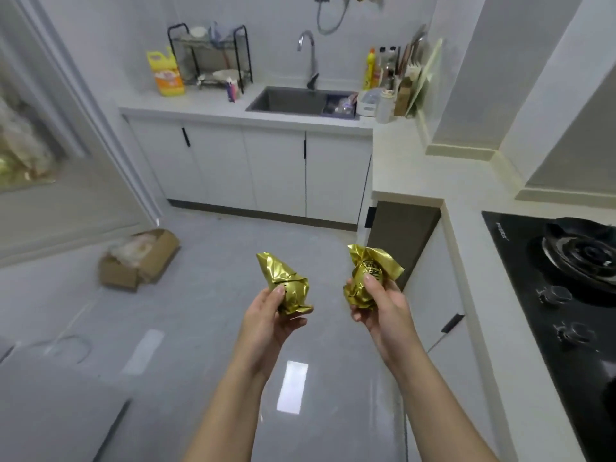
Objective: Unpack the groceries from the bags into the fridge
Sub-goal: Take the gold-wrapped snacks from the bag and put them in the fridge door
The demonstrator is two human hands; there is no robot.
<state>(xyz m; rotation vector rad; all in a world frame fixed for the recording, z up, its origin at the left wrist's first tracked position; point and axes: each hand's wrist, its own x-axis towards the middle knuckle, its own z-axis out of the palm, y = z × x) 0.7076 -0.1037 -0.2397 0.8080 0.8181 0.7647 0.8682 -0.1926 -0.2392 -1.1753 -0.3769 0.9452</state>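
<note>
I hold two crinkled gold foil packets out in front of me over the grey floor. My left hand [266, 316] grips one gold packet [288, 283] with the thumb pressed on its front. My right hand [383, 303] grips the other gold packet [368, 273], which has dark print on it. The two packets are apart, roughly level with each other. At the far left edge the open fridge [30, 141] shows blurred, with pale bags on a shelf. No grocery bag is in view.
An open cardboard box [141, 260] lies on the floor at left. White cabinets and a sink [293, 100] run along the back wall. A counter with a black gas hob [566, 275] runs down the right. A grey surface [50, 405] fills the lower left.
</note>
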